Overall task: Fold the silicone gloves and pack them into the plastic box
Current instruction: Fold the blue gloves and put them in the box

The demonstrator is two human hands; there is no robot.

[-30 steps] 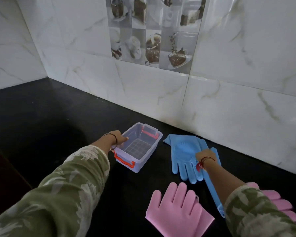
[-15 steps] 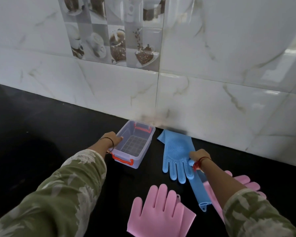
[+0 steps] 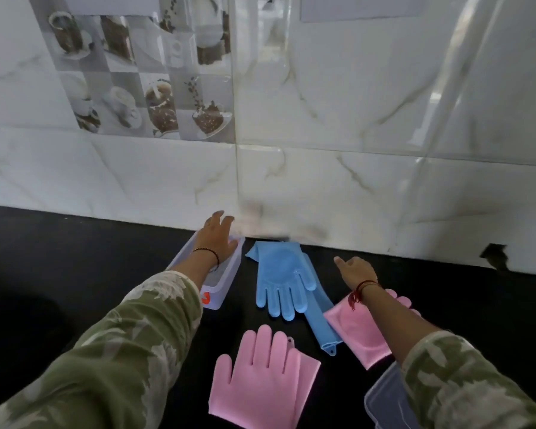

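Two blue gloves lie on the worktop just beside the box, two pink gloves nearer. The left hand spreads open over the box; the right hand hangs loosely curled, empty. Folded loosely, the silicone would likely spring open.

Both arms wear long, loose sleeves of olive-green cloth printed with pale cream leaf and flower shapes. The left sleeve comes in from 7 o'clock and its cuff ends short of the wrist. The right sleeve comes in from 5 o'clock and ends farther up the forearm, leaving more of it bare. Round the wrist of the left hand sits a thin dark cord bracelet with a reddish tint. Round the wrist of the right hand is a red thread band. Its loose ends hang as a small tassel at the wrist's 7 o'clock side.
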